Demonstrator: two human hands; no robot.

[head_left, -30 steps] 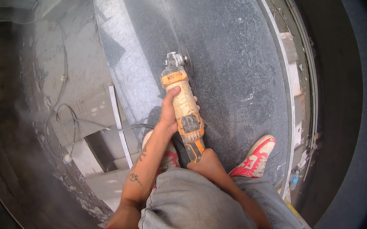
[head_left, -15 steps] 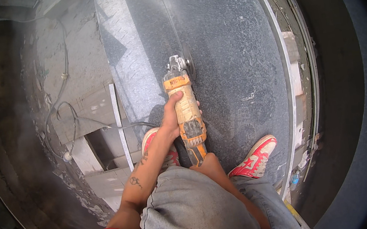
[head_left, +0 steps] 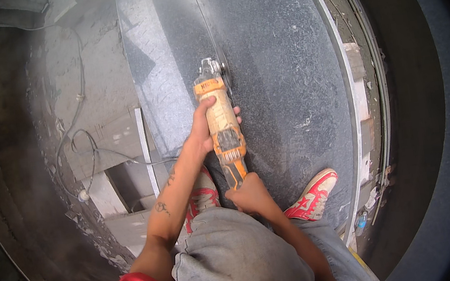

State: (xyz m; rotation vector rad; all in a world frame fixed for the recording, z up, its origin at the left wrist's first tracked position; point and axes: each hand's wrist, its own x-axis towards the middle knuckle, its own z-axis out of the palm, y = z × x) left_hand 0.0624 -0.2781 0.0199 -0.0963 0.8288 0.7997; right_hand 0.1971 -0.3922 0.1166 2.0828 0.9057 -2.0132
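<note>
An orange and cream angle grinder (head_left: 221, 110) points away from me over a dark grey stone slab (head_left: 279, 77). My left hand (head_left: 204, 121) wraps round its body, thumb on top and fingertips showing on the right side. Behind it, my right hand (head_left: 249, 193) closes on the rear handle. The grinder's disc (head_left: 227, 73) stands on edge at the right of its head, at the near end of a thin straight cut line (head_left: 201, 8) running to the far side. Whether the disc is inside the stone is hard to tell. Pale dust hangs at the far end.
A grey power cord (head_left: 126, 157) loops over the concrete blocks (head_left: 106, 132) at left, near a narrow metal strip (head_left: 144, 144). My red and white shoes (head_left: 313, 194) stand on the slab. Along the right edge lie rubble, pipes (head_left: 371, 66) and a small blue bottle (head_left: 362, 220).
Both hands and the grinder have moved slightly farther away and a little to the left along the cut line. My right hand now shows more clearly on the handle.
</note>
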